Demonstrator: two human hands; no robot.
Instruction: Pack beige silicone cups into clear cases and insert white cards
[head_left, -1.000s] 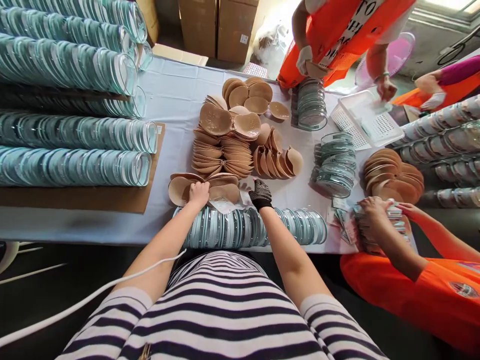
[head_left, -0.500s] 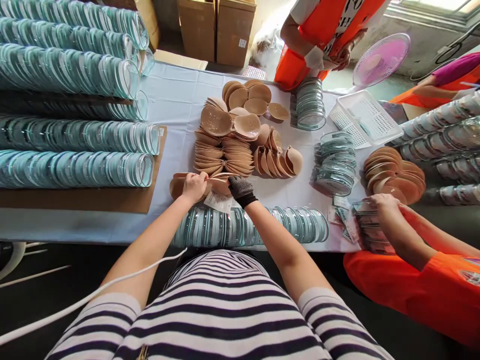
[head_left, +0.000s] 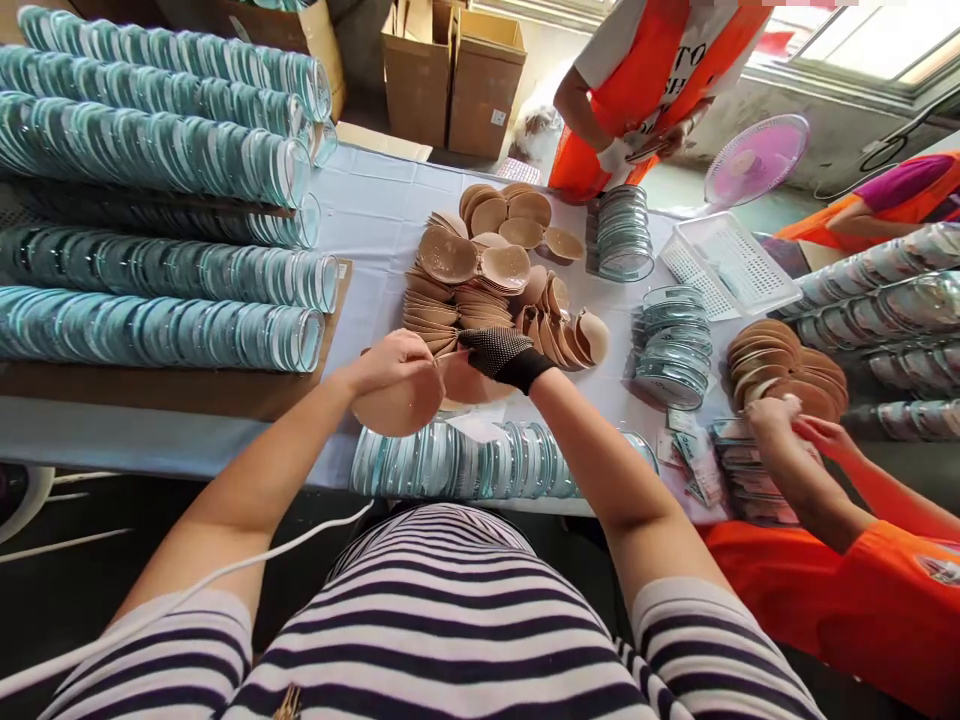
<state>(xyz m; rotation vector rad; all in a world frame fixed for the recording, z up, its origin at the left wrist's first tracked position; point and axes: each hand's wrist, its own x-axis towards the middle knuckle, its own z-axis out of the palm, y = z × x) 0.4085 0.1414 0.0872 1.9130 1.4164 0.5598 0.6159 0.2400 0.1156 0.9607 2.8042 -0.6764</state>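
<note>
A pair of tan bra cups point(head_left: 401, 405) is held low over the near part of the table. My left hand point(head_left: 390, 362), bare, pinches the upper edge of the left cup. My right hand point(head_left: 499, 355), in a black dotted glove, has its fingers closed at the upper edge of the right cup, near the join; the fingertips are partly hidden. Just beyond lie stacked tan bra cups point(head_left: 450, 300) in a tall pile. A white paper slip point(head_left: 476, 429) shows below the cups, over a row of clear round cases point(head_left: 540, 455) along the table's near edge.
Long rows of clear cases point(head_left: 165, 325) lie on cardboard at left. Shorter case stacks point(head_left: 673, 345) and a white basket point(head_left: 731, 265) are at right. A co-worker's hands point(head_left: 780, 425) work beside more cups point(head_left: 787, 365). Another person point(head_left: 637, 90) stands across the table point(head_left: 367, 215).
My left hand has moved slightly left, and the left cup now faces up toward me. My right hand has shifted up and right. The view has tilted a little.
</note>
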